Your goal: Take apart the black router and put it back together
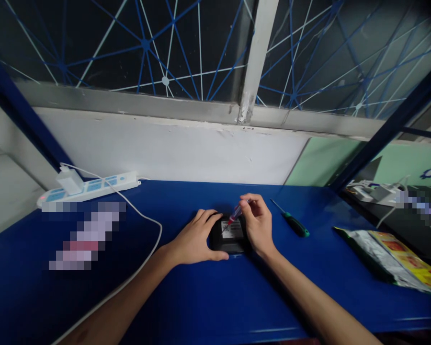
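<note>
A small black device [230, 239] with a white label lies on the blue table [201, 306] in the middle of the view. My left hand [196, 237] grips its left side and holds it flat on the table. My right hand [258, 223] pinches a small screwdriver with a red, clear handle [236, 212], its tip pointing down at the device's label side.
A green-handled screwdriver [292, 221] lies right of my right hand. A white power strip [93, 189] with a plugged-in charger sits at the back left, its white cable running toward me. A silver-and-yellow foil bag [391, 258] rests at the right edge. A white wall stands behind.
</note>
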`<act>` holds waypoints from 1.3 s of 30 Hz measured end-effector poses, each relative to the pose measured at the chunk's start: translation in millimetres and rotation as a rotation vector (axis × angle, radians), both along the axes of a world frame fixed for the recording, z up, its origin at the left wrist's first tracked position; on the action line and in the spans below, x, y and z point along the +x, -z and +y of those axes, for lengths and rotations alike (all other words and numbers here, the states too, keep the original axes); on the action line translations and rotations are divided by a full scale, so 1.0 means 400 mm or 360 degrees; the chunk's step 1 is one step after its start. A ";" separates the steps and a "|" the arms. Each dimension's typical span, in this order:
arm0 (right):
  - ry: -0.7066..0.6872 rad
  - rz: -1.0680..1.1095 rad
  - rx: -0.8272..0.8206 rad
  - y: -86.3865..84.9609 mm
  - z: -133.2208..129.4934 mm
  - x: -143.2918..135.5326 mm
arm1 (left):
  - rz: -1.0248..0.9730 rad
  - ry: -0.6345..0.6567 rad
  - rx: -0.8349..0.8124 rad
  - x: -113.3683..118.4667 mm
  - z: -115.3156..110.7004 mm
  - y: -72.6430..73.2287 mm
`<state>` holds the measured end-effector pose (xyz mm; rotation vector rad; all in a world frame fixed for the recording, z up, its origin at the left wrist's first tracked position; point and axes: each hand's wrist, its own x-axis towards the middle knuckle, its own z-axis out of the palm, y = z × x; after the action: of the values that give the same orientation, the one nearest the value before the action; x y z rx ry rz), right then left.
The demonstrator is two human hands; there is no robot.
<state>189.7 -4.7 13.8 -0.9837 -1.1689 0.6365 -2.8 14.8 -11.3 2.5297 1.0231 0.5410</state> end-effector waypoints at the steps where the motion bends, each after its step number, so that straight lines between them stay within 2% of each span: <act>1: 0.0010 0.0003 0.0003 -0.003 -0.001 0.000 | 0.0010 -0.0002 0.0000 0.000 0.000 0.000; 5: -0.0044 0.0008 -0.0019 -0.007 -0.012 0.000 | 0.0005 0.0005 -0.0010 -0.002 0.000 0.000; 10: -0.0135 -0.0012 -0.0001 0.010 -0.026 0.001 | -0.0023 0.0011 -0.0013 -0.002 -0.001 -0.002; 24: 0.0122 -0.0253 0.0036 0.027 -0.010 0.005 | 0.0035 -0.0010 -0.0023 0.000 -0.005 -0.012; 31: -0.0128 -0.0089 -0.0048 0.022 -0.024 0.000 | 0.0028 0.0001 -0.0022 -0.001 -0.002 -0.010; 36: 0.0072 -0.0272 0.0009 0.031 -0.017 0.002 | -0.0003 0.0010 -0.0026 -0.002 -0.002 -0.008; 39: 0.0078 -0.0259 0.0012 0.031 -0.014 0.002 | -0.0001 0.0005 -0.0028 -0.002 -0.001 -0.006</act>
<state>190.6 -10.3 1.4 -1.0699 -1.2851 0.5203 -3.7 14.2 -8.8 2.5155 1.0188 0.5293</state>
